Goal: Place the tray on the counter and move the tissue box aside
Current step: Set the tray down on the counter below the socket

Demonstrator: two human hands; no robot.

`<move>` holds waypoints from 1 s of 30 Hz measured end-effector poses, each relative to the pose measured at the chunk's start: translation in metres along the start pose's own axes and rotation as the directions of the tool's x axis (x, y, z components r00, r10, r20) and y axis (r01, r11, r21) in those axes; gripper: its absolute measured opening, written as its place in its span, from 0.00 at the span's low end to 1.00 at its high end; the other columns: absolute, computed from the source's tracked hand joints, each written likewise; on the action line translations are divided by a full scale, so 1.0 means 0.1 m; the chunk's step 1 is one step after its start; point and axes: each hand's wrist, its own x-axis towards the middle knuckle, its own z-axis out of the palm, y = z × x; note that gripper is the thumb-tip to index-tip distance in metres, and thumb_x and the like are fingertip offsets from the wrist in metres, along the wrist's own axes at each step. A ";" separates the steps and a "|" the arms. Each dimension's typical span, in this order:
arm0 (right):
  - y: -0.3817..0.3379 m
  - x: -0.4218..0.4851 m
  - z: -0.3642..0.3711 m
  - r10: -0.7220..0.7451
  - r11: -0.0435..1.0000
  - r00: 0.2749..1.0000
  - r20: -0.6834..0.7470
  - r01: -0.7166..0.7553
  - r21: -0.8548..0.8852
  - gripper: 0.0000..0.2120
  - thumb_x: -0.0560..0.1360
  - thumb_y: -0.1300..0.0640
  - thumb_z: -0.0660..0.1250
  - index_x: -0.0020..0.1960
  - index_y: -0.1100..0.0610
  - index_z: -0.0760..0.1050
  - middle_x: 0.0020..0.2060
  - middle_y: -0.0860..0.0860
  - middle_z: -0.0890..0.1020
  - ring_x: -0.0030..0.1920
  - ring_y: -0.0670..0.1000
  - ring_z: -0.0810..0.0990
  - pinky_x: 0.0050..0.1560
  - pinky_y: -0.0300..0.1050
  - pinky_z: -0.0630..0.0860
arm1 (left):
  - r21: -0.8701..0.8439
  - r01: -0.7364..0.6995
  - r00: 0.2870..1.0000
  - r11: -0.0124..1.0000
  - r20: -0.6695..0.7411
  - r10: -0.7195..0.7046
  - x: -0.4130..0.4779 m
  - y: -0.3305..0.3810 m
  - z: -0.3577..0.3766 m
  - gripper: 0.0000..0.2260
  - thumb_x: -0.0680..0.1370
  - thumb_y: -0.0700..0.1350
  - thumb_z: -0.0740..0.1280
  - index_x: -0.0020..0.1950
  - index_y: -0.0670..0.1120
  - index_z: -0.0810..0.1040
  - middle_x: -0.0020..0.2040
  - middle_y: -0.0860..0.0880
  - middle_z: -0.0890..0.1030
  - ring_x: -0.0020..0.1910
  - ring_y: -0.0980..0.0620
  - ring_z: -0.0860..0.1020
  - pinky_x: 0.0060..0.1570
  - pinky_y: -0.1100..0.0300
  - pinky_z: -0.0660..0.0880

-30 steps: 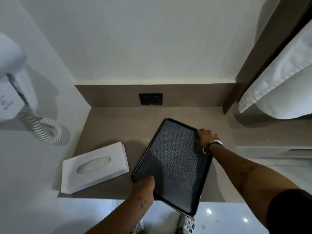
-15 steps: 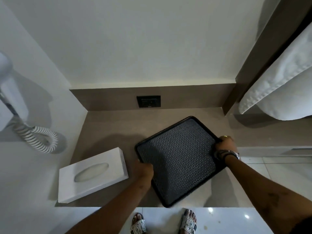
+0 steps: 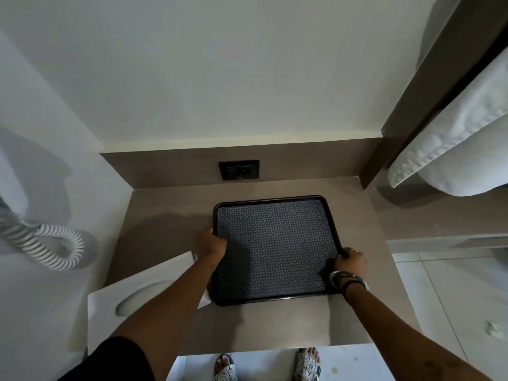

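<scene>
A black rectangular tray (image 3: 275, 243) with a patterned mat inside lies square on the brown counter (image 3: 275, 325), near the back wall. My left hand (image 3: 210, 244) grips the tray's left rim. My right hand (image 3: 350, 262), with bracelets at the wrist, grips its right front corner. A white tissue box (image 3: 132, 301) sits at the counter's front left, touching or just beside the tray's front left corner; my left forearm hides part of it.
A black wall socket (image 3: 238, 170) is set in the backsplash behind the tray. A coiled white hairdryer cord (image 3: 55, 243) hangs on the left wall. White towels (image 3: 453, 149) hang at the right. My sandalled feet (image 3: 266, 367) show below the counter edge.
Both hands have turned the tray from a slanted position to square with the counter and shifted it toward the back wall. The tissue box has not moved.
</scene>
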 end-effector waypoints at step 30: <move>0.61 -1.06 0.48 -0.540 0.489 0.700 0.468 0.713 -0.502 0.43 0.72 0.26 0.53 0.78 0.53 0.62 0.79 0.57 0.58 0.78 0.62 0.56 0.72 0.71 0.49 | 0.583 -0.668 0.726 0.463 0.372 0.579 -1.12 -1.35 0.61 0.36 0.78 0.64 0.58 0.79 0.43 0.59 0.80 0.40 0.55 0.80 0.42 0.54 0.75 0.43 0.51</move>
